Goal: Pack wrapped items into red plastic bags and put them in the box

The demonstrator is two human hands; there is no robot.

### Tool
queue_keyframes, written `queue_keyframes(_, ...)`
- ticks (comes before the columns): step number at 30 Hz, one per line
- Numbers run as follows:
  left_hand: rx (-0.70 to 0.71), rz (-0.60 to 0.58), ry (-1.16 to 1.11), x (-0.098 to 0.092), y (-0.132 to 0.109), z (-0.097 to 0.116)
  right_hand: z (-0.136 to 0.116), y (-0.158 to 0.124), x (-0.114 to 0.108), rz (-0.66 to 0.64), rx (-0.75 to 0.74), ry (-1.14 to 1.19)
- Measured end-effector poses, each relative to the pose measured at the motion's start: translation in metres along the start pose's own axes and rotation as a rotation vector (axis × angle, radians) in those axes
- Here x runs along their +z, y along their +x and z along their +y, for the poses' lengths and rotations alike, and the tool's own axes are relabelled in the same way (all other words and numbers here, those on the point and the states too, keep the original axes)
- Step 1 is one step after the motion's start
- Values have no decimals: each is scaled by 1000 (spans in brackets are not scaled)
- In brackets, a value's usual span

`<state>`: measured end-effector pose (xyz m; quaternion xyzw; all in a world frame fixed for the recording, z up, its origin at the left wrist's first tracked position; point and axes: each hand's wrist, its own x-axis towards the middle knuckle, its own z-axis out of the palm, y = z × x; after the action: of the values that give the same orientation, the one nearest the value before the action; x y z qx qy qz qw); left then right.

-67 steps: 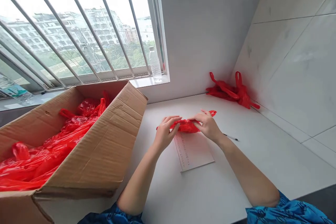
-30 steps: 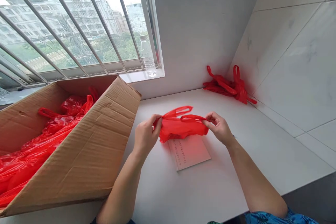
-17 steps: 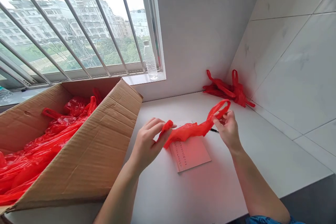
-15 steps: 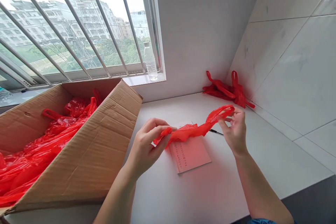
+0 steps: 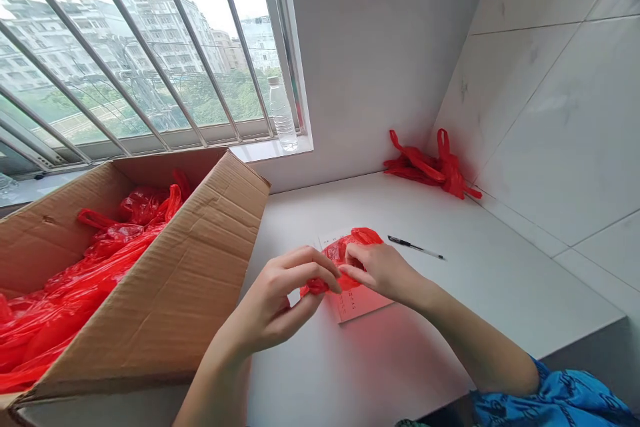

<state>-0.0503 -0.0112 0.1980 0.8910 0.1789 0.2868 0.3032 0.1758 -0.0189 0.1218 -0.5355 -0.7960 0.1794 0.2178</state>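
A red plastic bag [image 5: 367, 236] is bunched between my two hands above a booklet [image 5: 353, 305] on the white table. My left hand [image 5: 287, 290] grips one end of the bag between thumb and fingers. Close beside it, my right hand [image 5: 380, 270] has its fingers closed on the bag's other part, partly covering it. The bag hides much of the booklet. To the right of the booklet lies a black and clear pen [image 5: 415, 247].
At the left, a cardboard box [image 5: 165, 300] holds many red bags [image 5: 100, 263]. More red bags [image 5: 425, 167] lie by the back corner of the table [image 5: 310, 373]. A clear bottle [image 5: 283, 117] stands on the sill of the barred window.
My right hand has moved left and down, close to my left hand. The bag, stretched out before, is now bunched up, and the pen shows fully.
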Motion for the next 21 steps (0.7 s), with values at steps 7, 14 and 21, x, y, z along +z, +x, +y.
queue_keyframes(7,-169,-21,-111,3,-5,-15,14,-4,-8,141,-71,-100)
queue_keyframes(14,-98,-2,-11,4,1,-4,-11,-14,7,135,-427,32)
queue_keyframes(21,-32,185,165,-3,-5,8,-11,-18,18,162,-398,82)
